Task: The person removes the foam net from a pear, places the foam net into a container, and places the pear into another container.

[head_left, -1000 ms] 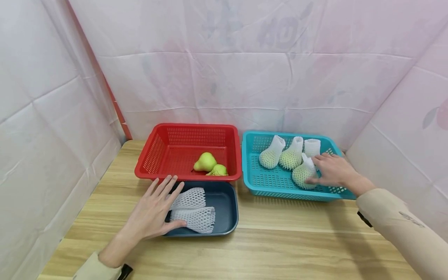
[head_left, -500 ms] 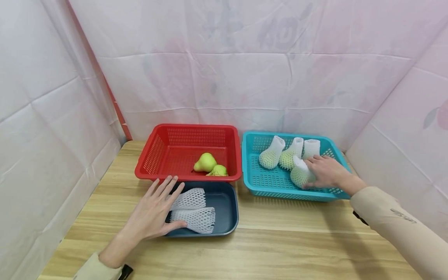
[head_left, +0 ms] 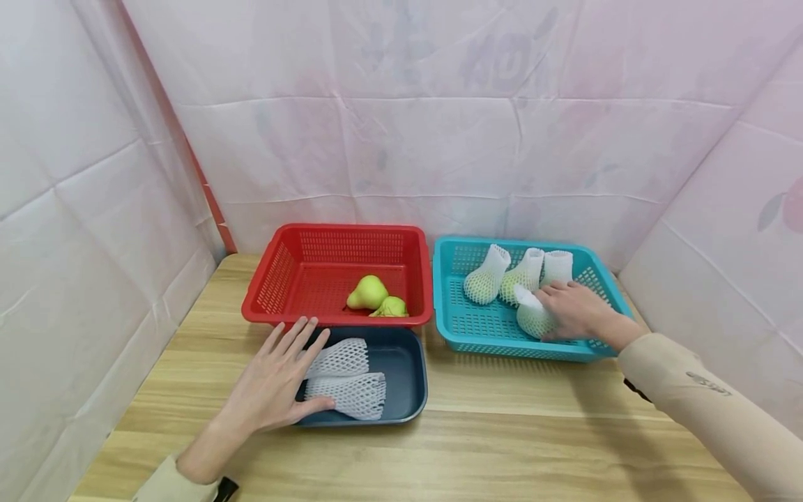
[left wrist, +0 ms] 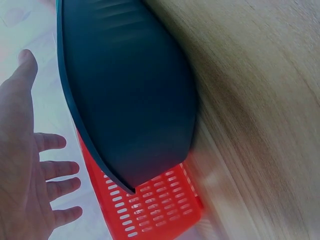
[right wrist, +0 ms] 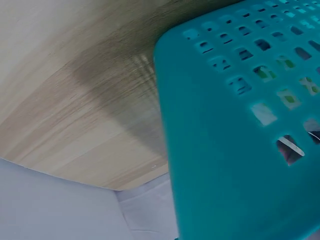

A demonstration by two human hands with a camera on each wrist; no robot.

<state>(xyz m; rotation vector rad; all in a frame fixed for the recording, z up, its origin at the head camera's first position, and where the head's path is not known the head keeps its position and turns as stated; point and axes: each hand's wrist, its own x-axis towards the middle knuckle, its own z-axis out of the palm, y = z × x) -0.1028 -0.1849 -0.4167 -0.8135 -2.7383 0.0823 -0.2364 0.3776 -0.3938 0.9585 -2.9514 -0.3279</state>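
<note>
My right hand [head_left: 576,309] holds a green pear in a white foam net [head_left: 533,321] in the front right part of the turquoise basket [head_left: 461,338]. Thumb and fingers lie on either side of its right part. Behind it sit more netted pears: one at left [head_left: 482,284], one in the middle [head_left: 516,282], one partly hidden at right [head_left: 557,266]. My left hand [head_left: 272,380], fingers spread and straight, is over the left end of the dark blue tray [head_left: 410,390]. Two flat foam nets [head_left: 348,395] lie inside it, partly covered by that hand.
Behind the tray stands a red basket [head_left: 270,315] with a whole pear [head_left: 368,292] and a second green pear-like fruit [head_left: 392,307]. The wooden table [head_left: 502,432] bears everything. White printed sheets [head_left: 439,153] enclose the back and sides.
My right hand has moved left inside the turquoise basket, shifting the netted pear left and tilting its net neck leftward. The left hand has stayed in place.
</note>
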